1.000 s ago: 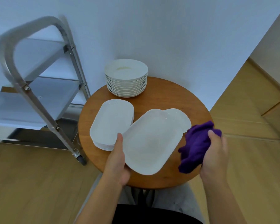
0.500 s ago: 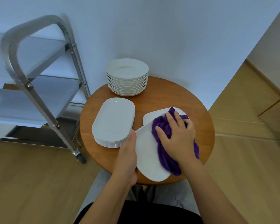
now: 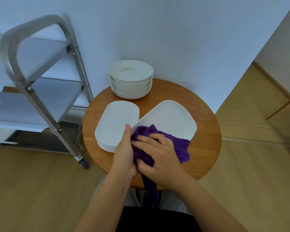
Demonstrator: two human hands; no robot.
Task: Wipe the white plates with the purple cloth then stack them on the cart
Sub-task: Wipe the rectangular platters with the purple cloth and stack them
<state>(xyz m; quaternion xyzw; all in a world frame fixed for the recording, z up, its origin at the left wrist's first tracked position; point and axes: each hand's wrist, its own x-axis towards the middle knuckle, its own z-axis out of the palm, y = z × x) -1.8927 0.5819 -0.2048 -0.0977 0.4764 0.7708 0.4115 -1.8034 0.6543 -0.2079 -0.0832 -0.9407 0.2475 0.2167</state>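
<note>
Left hand (image 3: 124, 154) is gripping the near edge of a white oblong ceramic plate (image 3: 169, 119), thumb up along the rim, holding it tilted over the round wooden counter (image 3: 206, 148). Right hand (image 3: 159, 159) is pressed on a crumpled purple terry cloth (image 3: 181, 144), fingers curled into it, cloth against the plate's near part and one end dangling below. Just left sits a stack of white oblong plates (image 3: 115, 126); a stack of round white plates (image 3: 131, 79) sits by the wall. The steel shelf cart (image 3: 33, 96) stands left of the counter.
</note>
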